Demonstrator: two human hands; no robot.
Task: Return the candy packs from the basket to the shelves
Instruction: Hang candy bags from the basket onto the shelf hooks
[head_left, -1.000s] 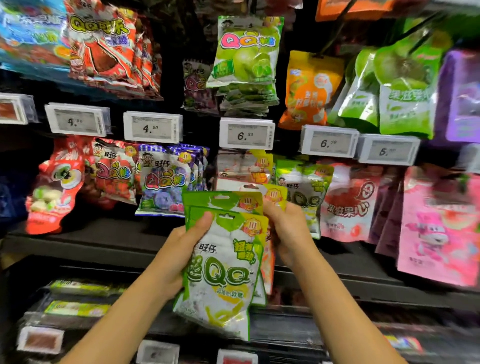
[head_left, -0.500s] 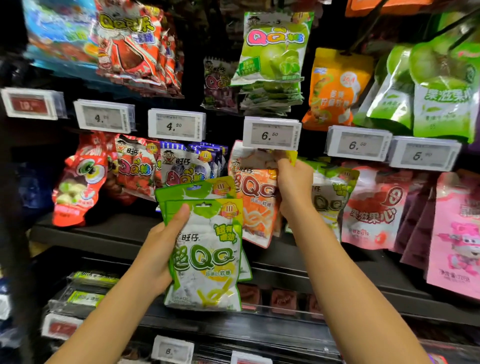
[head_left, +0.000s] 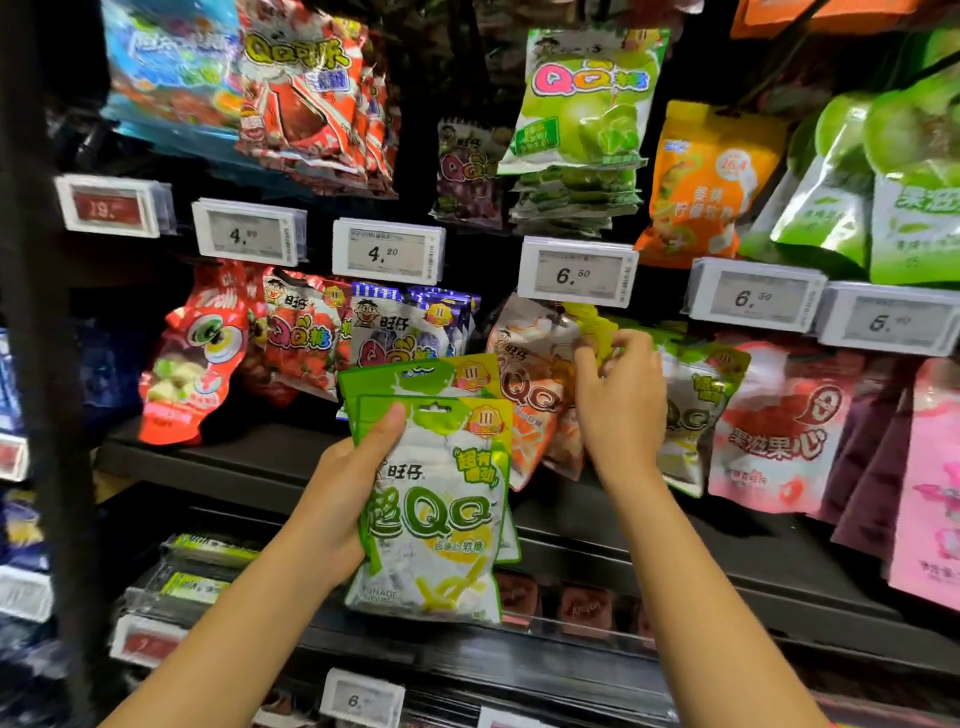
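My left hand (head_left: 345, 499) grips a stack of green-and-white QQ candy packs (head_left: 439, 499) in front of the shelf, thumb across the top pack. My right hand (head_left: 618, 400) is raised under the 6.50 price tag (head_left: 576, 273), its fingers pinching the yellow-green top edge of an orange-and-white QQ pack (head_left: 530, 395) at its hanging peg. A green QQ pack (head_left: 693, 415) hangs just right of that hand. No basket is in view.
Hanging rows of candy bags fill the rack: red strawberry bags (head_left: 298, 332), purple grape bags (head_left: 400, 327), pink bags (head_left: 779, 431) at the right, green apple bags (head_left: 582, 98) above. A black shelf ledge (head_left: 234, 452) runs below, with boxed goods lower down.
My right hand carried the orange-and-white pack from beside the stack up to the peg under the 6.50 tag, and now pinches its top edge. My left hand keeps the green stack steady.
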